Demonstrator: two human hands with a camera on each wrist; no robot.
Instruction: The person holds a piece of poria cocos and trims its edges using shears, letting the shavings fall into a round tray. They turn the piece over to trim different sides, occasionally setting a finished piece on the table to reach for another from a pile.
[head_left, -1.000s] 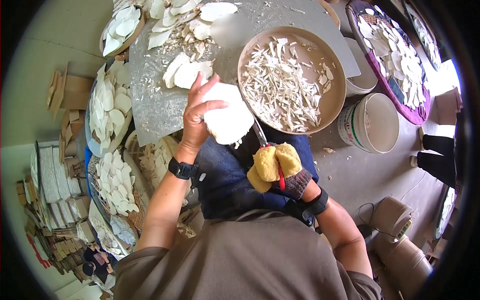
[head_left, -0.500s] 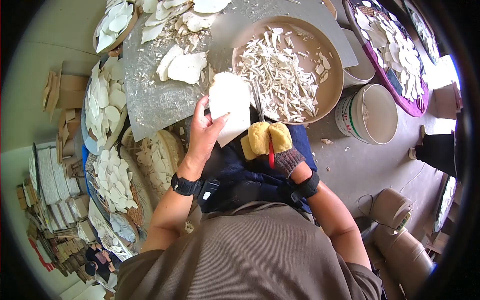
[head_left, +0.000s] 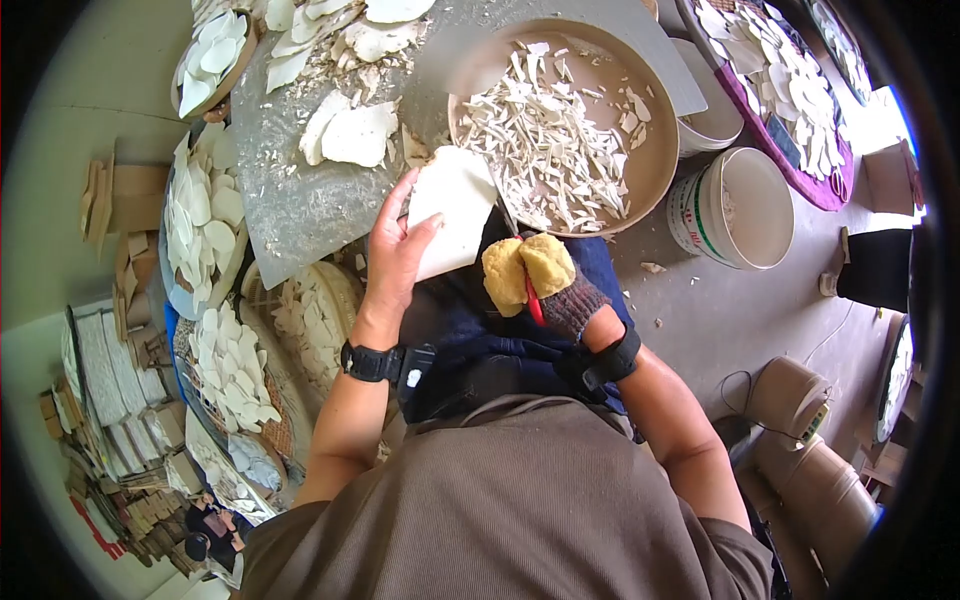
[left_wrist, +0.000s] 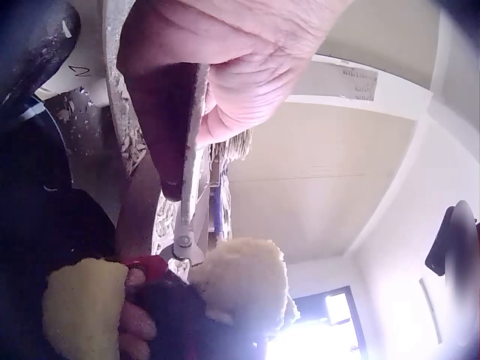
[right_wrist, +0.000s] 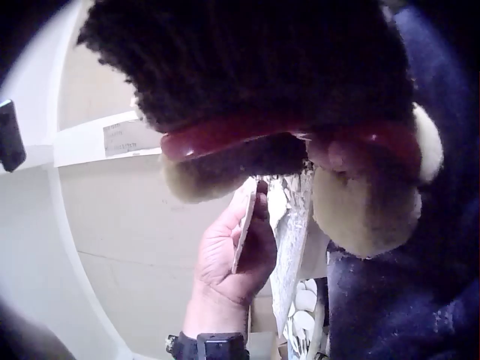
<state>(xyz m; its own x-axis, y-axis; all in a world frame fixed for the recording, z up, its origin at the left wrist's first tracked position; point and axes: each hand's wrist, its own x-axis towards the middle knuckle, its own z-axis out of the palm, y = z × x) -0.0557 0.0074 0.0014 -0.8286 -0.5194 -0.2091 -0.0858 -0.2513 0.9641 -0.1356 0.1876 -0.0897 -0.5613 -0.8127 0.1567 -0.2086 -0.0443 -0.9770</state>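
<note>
In the head view my left hand [head_left: 395,245] pinches a flat white slab [head_left: 455,205], its thumb across the near face. The slab appears edge-on as a thin plate [left_wrist: 193,161] in the left wrist view. My right hand [head_left: 565,295] wears a dark knitted glove with yellow foam pads [head_left: 548,262] on the fingers. It grips red-handled scissors [head_left: 534,305], their blades right at the slab's right edge. The scissors' pivot [left_wrist: 184,241] shows just below the slab in the left wrist view. Much of the blades is hidden behind the slab.
A round tan tray [head_left: 655,170] of narrow white strips lies ahead to the right. On the grey metal table [head_left: 285,215] are more white slabs [head_left: 360,135] and crumbs. White buckets [head_left: 765,205] stand at right; baskets of white pieces [head_left: 232,365] line the left. Another person's legs [head_left: 875,270] show far right.
The left hand has shifted its grip, thumb now across the slab. The slab has turned, showing a straight lower edge. The right hand and scissors have moved up and slightly left.
</note>
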